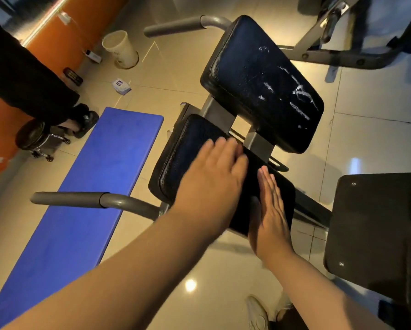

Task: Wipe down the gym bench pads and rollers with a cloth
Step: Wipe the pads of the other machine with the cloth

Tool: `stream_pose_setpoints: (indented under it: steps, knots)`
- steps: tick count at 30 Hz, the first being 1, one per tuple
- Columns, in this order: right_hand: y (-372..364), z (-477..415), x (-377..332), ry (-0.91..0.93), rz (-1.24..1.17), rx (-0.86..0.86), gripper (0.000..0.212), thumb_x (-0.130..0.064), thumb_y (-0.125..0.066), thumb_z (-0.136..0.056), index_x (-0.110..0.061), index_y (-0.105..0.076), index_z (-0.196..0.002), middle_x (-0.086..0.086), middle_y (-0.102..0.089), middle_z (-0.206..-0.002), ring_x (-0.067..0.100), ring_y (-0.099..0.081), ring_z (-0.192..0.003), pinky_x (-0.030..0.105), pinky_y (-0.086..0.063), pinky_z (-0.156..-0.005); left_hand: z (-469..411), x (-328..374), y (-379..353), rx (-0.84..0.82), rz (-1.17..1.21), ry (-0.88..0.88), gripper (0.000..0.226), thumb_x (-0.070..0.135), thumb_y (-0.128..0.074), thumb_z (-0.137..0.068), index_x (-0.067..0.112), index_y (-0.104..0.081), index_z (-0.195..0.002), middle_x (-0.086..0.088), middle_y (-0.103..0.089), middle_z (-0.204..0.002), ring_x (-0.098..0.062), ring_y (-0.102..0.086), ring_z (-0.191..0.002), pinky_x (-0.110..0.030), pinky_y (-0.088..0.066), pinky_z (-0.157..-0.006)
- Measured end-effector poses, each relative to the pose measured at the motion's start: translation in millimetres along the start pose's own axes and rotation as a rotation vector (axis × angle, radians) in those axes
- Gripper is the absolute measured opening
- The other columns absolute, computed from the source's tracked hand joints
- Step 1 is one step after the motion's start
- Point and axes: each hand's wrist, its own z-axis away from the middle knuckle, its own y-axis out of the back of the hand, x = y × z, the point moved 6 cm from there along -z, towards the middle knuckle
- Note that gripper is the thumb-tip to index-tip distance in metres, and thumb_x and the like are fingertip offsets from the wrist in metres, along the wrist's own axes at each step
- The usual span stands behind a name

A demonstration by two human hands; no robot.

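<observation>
Two black padded cushions sit on a grey metal gym frame. The far pad (259,79) has white scuffs on its cracked cover. A dark cloth (285,195) lies flat over the right part of the near pad (176,163). My left hand (214,177) is spread flat on the near pad at the cloth's left side and is blurred. My right hand (268,210) lies on the cloth with its fingers straight and together, pointing away from me. Neither hand visibly grips the cloth.
Grey handles stick out left of the frame, one near (80,198) and one far (176,25). A blue bench pad (92,175) lies to the left, a black plate (371,222) to the right. A person in black (21,75), a stool (33,136) and a bin (120,48) stand beyond.
</observation>
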Motion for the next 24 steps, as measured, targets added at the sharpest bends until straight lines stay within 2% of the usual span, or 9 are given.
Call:
stream_pose_setpoints:
  steps: [2,6,9,12,14,17,18,21,24]
  knots:
    - [0.1,0.5,-0.4,-0.017,0.032,-0.043,0.058,-0.041,-0.018,-0.103,-0.028,-0.002,-0.158,-0.017,0.004,-0.165,-0.002,0.01,-0.148,0.044,-0.007,-0.124,29.6,15.8,-15.3,-0.146,-0.018,-0.102,0.082,0.02,-0.06,-0.092,0.021,-0.011,-0.158,-0.012,0.002,-0.166,-0.03,0.003,-0.153,-0.049,0.004,-0.124]
    - [3.1,0.3,-4.5,-0.025,0.022,-0.038,0.055,-0.029,-0.024,-0.107,-0.026,-0.005,-0.158,-0.016,0.002,-0.165,-0.002,0.01,-0.148,0.044,-0.009,-0.124,36.7,-9.8,4.5,-0.024,-0.028,-0.059,0.084,0.015,-0.07,-0.082,0.025,-0.029,-0.154,-0.005,-0.026,-0.163,-0.029,-0.016,-0.152,-0.045,0.002,-0.121]
    - [2.4,0.4,-4.2,-0.045,0.037,-0.032,0.055,-0.028,-0.02,-0.106,-0.024,-0.005,-0.159,-0.016,0.002,-0.165,-0.002,0.009,-0.149,0.044,-0.01,-0.124,-1.6,-41.3,24.2,0.126,-0.071,0.121,0.068,0.016,-0.064,-0.088,0.015,-0.036,-0.15,-0.013,-0.039,-0.153,-0.036,-0.027,-0.146,-0.05,-0.012,-0.122]
    - [2.0,-0.3,-5.4,-0.049,0.09,-0.066,0.056,-0.033,-0.013,-0.105,-0.023,0.0,-0.158,-0.015,0.008,-0.165,-0.001,0.014,-0.148,0.041,-0.005,-0.124,-28.3,-34.2,18.4,0.076,-0.048,0.219,0.064,0.022,-0.054,-0.095,0.009,-0.028,-0.152,-0.02,-0.029,-0.156,-0.04,-0.02,-0.147,-0.052,-0.016,-0.122]
    - [3.8,-2.2,-6.9,-0.06,0.13,-0.115,0.057,-0.036,-0.013,-0.105,-0.026,0.007,-0.157,-0.016,0.016,-0.163,-0.002,0.021,-0.146,0.039,-0.002,-0.124,-28.2,-3.8,1.3,-0.031,-0.055,0.113,0.067,0.029,-0.042,-0.098,0.009,-0.017,-0.157,-0.022,-0.014,-0.162,-0.039,-0.009,-0.151,-0.05,-0.007,-0.124]
    - [5.9,-3.1,-8.0,-0.124,0.105,-0.198,0.058,-0.035,-0.021,-0.108,-0.038,0.016,-0.152,-0.029,0.026,-0.155,-0.011,0.028,-0.139,0.035,0.001,-0.124,-8.4,24.4,-16.1,-0.225,-0.067,-0.074,0.067,0.032,-0.029,-0.097,0.018,-0.005,-0.159,-0.015,0.003,-0.166,-0.032,0.002,-0.153,-0.049,0.004,-0.123]
    - [8.4,-2.8,-9.6,-0.115,0.08,-0.193,0.059,-0.033,-0.024,-0.108,-0.038,0.014,-0.153,-0.031,0.025,-0.153,-0.011,0.027,-0.139,0.034,0.001,-0.124,-6.9,20.3,-14.3,-0.233,-0.082,-0.086,0.068,0.031,-0.029,-0.096,0.021,-0.006,-0.159,-0.011,0.001,-0.167,-0.029,0.001,-0.154,-0.049,0.005,-0.123]
    - [15.0,-3.5,-7.1,-0.079,0.028,-0.183,0.059,-0.035,-0.029,-0.108,-0.032,0.004,-0.157,-0.025,0.016,-0.16,-0.006,0.02,-0.145,0.034,-0.001,-0.124,-28.1,-2.3,-2.5,-0.11,-0.103,0.011,0.068,0.029,-0.032,-0.092,0.022,-0.017,-0.158,-0.008,-0.015,-0.166,-0.028,-0.008,-0.154,-0.051,0.006,-0.123]
    - [20.3,-4.6,-5.9,-0.118,-0.082,-0.217,0.059,-0.042,-0.035,-0.105,-0.051,0.003,-0.15,-0.034,0.009,-0.157,-0.011,0.01,-0.145,0.023,-0.006,-0.119,-57.5,-1.2,-7.8,-0.129,-0.088,0.128,0.068,0.027,-0.034,-0.096,0.01,-0.011,-0.158,-0.02,-0.013,-0.164,-0.036,-0.005,-0.153,-0.052,0.002,-0.123]
